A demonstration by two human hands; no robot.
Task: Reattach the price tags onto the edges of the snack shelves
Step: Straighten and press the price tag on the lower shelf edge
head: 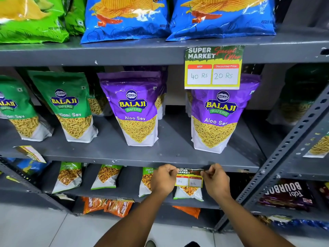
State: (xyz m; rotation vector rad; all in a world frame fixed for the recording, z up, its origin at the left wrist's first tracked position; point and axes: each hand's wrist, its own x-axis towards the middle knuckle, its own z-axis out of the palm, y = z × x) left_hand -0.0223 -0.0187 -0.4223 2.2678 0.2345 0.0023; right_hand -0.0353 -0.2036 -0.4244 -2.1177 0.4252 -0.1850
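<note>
A small yellow and green price tag (189,177) sits against the front edge of the middle grey shelf (124,162). My left hand (163,179) pinches its upper left corner. My right hand (215,180) pinches its upper right corner. The tag hangs down over a snack pouch below. A larger price tag (213,67), reading 40 Rs and 20 Rs, is stuck on the edge of the upper shelf (106,55). Another tag (30,153) hangs bent at the left end of the middle shelf.
Purple Aloo Sev pouches (137,111) and green Sev pouches (70,107) stand on the middle shelf. Blue chip bags (128,18) lie above. Small green-topped pouches (68,177) fill the shelf below. A slotted metal upright (292,150) runs at the right, beside a Bourbon biscuit pack (286,193).
</note>
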